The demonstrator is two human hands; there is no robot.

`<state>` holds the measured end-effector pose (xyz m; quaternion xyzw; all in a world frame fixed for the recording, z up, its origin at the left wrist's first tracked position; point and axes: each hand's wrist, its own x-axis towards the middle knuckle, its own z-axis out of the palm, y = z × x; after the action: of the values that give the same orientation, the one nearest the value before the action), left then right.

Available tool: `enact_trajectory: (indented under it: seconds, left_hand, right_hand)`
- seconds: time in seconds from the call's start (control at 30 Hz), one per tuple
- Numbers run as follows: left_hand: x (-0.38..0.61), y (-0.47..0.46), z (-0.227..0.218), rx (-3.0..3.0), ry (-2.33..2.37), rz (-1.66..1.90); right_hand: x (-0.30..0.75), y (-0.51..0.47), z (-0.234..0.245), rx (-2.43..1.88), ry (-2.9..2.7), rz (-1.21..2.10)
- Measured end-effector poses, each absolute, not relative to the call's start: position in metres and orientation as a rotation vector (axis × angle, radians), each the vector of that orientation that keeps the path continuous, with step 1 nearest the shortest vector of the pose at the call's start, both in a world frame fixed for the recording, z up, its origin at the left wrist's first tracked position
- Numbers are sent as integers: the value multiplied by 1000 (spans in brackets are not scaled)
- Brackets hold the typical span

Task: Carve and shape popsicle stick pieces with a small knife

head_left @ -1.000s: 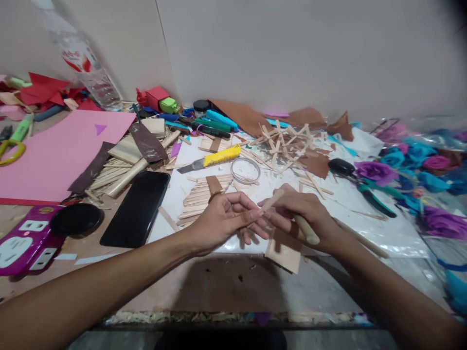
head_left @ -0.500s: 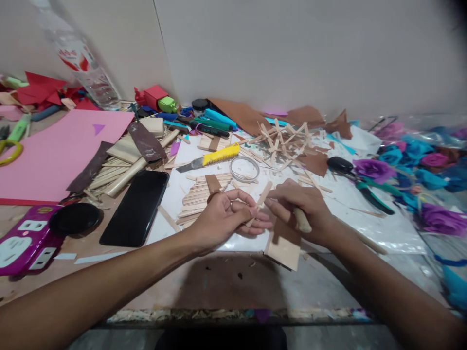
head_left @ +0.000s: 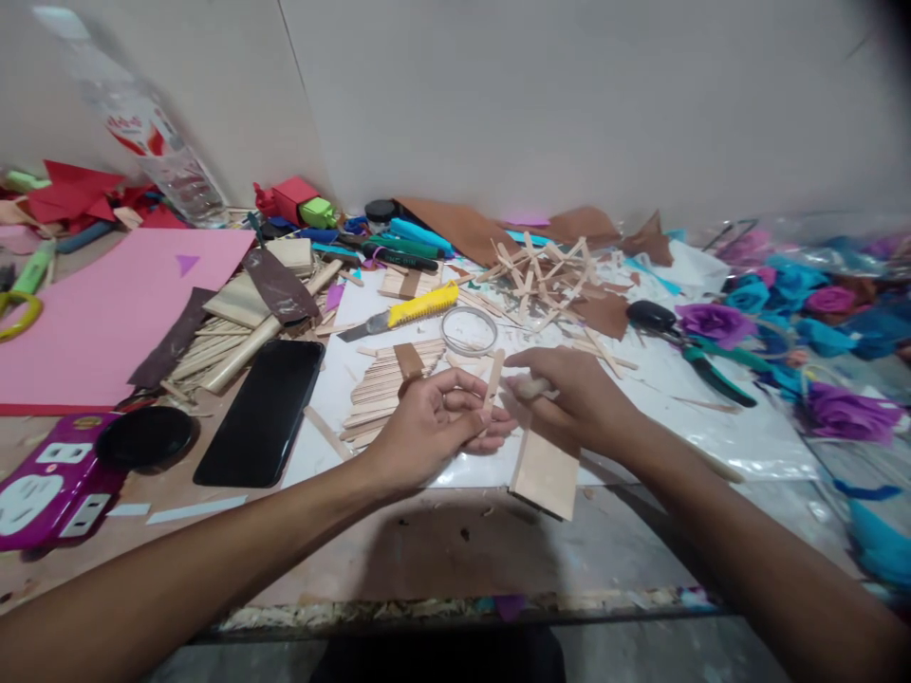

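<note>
My left hand (head_left: 434,425) pinches a short wooden craft stick (head_left: 492,378) that stands nearly upright between its fingers. My right hand (head_left: 573,394) is closed round a pale wooden handle (head_left: 532,386) whose tip points at the stick; the working end is hidden. Below both hands lies a flat panel of glued sticks (head_left: 547,471) on the white sheet (head_left: 342,379). A row of loose sticks with a brown strip (head_left: 388,377) lies just left of my left hand.
A black phone (head_left: 263,410), yellow utility knife (head_left: 409,311), tape ring (head_left: 469,330), pile of cut sticks (head_left: 541,270), green pliers (head_left: 701,360), paper roses (head_left: 790,313), pink paper sheet (head_left: 106,308), purple power strip (head_left: 43,479), black lid (head_left: 142,438) and plastic bottle (head_left: 153,142) crowd the desk.
The stick in my left hand has swung from slanting right to nearly upright. My right hand turned its handle so it now points toward the stick. The view shifted slightly.
</note>
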<state>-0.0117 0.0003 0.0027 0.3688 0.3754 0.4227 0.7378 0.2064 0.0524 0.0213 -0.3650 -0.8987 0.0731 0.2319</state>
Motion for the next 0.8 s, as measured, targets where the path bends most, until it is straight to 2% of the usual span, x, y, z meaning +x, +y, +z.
enact_trajectory:
  seconds: [0.3,0.5,0.8]
  left_hand:
    - [-14,-1,4,867,805,921]
    - [-12,-2,0,854,775,970]
    - [-13,-5,1,1025,756,934]
  right_hand:
    - [208,54,21,-1010,-2405,275]
    - [199,41,26,-749,-2411,515]
    - [203,38,42,-707,-2568,762]
